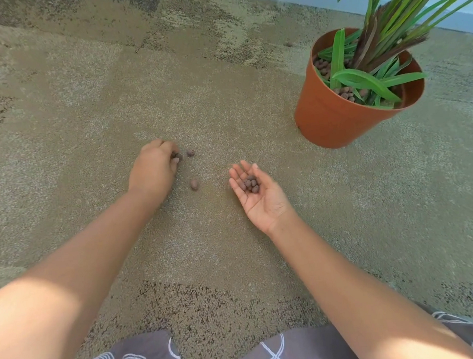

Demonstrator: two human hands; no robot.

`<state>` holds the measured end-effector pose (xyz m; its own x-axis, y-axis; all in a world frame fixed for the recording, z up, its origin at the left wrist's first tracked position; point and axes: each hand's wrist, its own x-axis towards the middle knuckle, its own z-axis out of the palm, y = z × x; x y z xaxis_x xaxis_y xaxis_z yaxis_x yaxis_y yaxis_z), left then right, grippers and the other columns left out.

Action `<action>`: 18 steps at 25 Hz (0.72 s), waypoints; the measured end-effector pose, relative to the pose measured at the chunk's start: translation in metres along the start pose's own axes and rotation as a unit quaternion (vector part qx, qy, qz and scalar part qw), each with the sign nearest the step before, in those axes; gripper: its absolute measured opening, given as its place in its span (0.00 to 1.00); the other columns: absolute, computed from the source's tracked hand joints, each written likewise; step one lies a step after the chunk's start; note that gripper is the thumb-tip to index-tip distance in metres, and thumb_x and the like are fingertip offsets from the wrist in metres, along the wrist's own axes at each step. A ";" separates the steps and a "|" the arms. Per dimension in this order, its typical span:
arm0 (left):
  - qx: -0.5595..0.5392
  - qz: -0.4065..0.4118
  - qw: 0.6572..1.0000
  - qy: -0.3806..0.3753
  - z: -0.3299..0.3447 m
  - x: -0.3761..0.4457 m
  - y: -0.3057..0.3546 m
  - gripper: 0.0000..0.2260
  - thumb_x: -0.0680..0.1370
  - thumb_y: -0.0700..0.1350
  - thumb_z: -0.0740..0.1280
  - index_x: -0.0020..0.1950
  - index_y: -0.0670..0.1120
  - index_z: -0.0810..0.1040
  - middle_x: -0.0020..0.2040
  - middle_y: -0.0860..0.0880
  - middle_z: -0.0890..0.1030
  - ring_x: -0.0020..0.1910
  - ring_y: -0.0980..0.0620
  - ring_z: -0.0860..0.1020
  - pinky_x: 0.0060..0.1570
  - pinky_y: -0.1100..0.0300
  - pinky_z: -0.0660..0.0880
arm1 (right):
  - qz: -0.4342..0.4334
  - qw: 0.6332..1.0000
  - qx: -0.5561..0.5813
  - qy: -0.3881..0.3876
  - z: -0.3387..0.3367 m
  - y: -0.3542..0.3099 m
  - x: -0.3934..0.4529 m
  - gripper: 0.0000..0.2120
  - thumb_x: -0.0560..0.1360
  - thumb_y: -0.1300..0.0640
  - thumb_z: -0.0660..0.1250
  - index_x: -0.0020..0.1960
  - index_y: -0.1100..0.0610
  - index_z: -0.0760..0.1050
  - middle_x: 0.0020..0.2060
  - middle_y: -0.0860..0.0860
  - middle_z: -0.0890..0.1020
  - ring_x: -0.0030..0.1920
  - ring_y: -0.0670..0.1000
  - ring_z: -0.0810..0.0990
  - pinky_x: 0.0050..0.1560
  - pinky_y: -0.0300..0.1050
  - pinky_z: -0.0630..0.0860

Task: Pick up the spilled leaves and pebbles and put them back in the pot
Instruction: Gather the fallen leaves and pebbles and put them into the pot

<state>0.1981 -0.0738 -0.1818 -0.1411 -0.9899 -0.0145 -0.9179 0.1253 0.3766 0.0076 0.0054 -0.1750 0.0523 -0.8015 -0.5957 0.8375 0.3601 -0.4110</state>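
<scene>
Nearest the person, the right hand (256, 194) lies palm-up and open, cupping a small heap of brown clay pebbles (249, 184); tilted, it could spill them back onto the beige carpet floor (82, 106). Left of that hand, one loose pebble (194, 184) and another (190, 153) lie by the left hand (155, 168), whose curled fingers pinch a pebble. The terracotta plastic pot (335, 115) stands beyond; a stray pebble (289, 44) further back risks being overlooked.

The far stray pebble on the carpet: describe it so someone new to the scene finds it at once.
Start at the orange pot. Look up and left along the carpet towards the wall. The far pebble lies alone there, unlike the two loose pebbles beside the left hand.
</scene>
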 end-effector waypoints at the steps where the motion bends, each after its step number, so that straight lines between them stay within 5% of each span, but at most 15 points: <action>1: -0.004 -0.004 1.000 0.000 0.000 0.000 0.000 0.09 0.78 0.41 0.62 0.56 0.41 0.77 0.54 0.43 0.77 0.58 0.43 0.73 0.53 0.50 0.71 | -0.006 1.000 0.004 0.005 0.002 -0.004 -0.002 0.11 0.79 0.59 0.59 0.55 0.64 0.75 0.47 0.57 0.82 0.50 0.53 0.81 0.54 0.46 0.78; 5: -0.035 -0.027 0.999 0.011 -0.001 -0.002 0.004 0.12 0.78 0.42 0.61 0.61 0.42 0.74 0.57 0.44 0.77 0.60 0.45 0.73 0.58 0.53 0.70 | -0.062 0.998 -0.010 0.017 0.031 -0.046 -0.016 0.13 0.77 0.68 0.56 0.59 0.64 0.73 0.49 0.58 0.79 0.55 0.55 0.79 0.58 0.49 0.77; 13: -0.121 -0.094 0.988 0.017 0.004 -0.008 0.015 0.16 0.78 0.40 0.61 0.66 0.43 0.71 0.62 0.42 0.75 0.62 0.44 0.72 0.61 0.52 0.68 | -0.199 0.978 0.057 0.038 0.090 -0.168 -0.044 0.39 0.52 0.83 0.50 0.64 0.70 0.64 0.57 0.66 0.71 0.61 0.63 0.72 0.68 0.53 0.66; 16: -0.138 -0.100 0.985 0.012 0.004 -0.007 0.015 0.16 0.78 0.40 0.60 0.66 0.43 0.71 0.62 0.43 0.75 0.62 0.45 0.72 0.62 0.52 0.68 | -0.233 0.962 0.013 0.143 0.082 -0.192 -0.032 0.36 0.61 0.80 0.46 0.70 0.71 0.56 0.68 0.66 0.63 0.66 0.56 0.69 0.70 0.54 0.61; 18: -0.139 -0.099 0.985 0.010 0.004 -0.006 0.014 0.16 0.78 0.40 0.60 0.66 0.43 0.71 0.62 0.44 0.75 0.63 0.45 0.72 0.62 0.52 0.68 | -0.219 0.962 -0.019 0.165 0.074 -0.203 -0.027 0.39 0.59 0.78 0.52 0.71 0.69 0.55 0.70 0.66 0.61 0.67 0.57 0.69 0.70 0.59 0.61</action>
<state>0.1841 -0.0655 -0.1804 0.0416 -0.9945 -0.0959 -0.7890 -0.0916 0.6076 -0.1233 -0.0808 -0.0247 -0.4809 -0.6880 -0.5434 0.7194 0.0446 -0.6932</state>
